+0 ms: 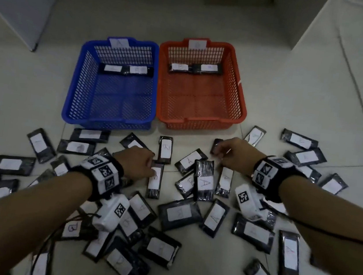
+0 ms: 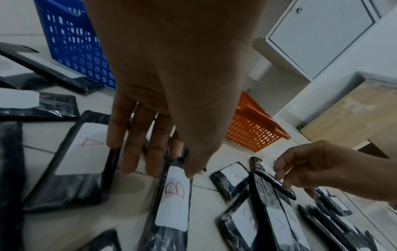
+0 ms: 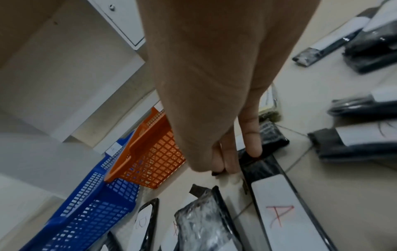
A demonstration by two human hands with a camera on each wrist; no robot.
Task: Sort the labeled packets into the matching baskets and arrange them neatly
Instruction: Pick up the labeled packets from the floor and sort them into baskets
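Observation:
Many black packets with white A or B labels lie scattered on the tiled floor. The blue basket [image 1: 77,77] stands on the left and the orange basket [image 1: 239,94] on the right. Each holds two packets against its far wall. My left hand [image 1: 152,167] reaches down with straight fingers. Its thumb [image 2: 191,169] touches the top end of a flat packet marked B [image 2: 174,195]. My right hand [image 1: 219,151] pinches the end of a black packet [image 1: 217,144] in front of the orange basket [image 3: 154,152]. That packet's label is hidden. An A packet [image 3: 277,215] lies just below this hand.
A white cabinet [image 1: 20,0] stands at the back left and a white unit [image 1: 351,32] at the back right. Packets cover the floor around both arms, some overlapping. Dark cables [image 1: 46,246] run under my left forearm.

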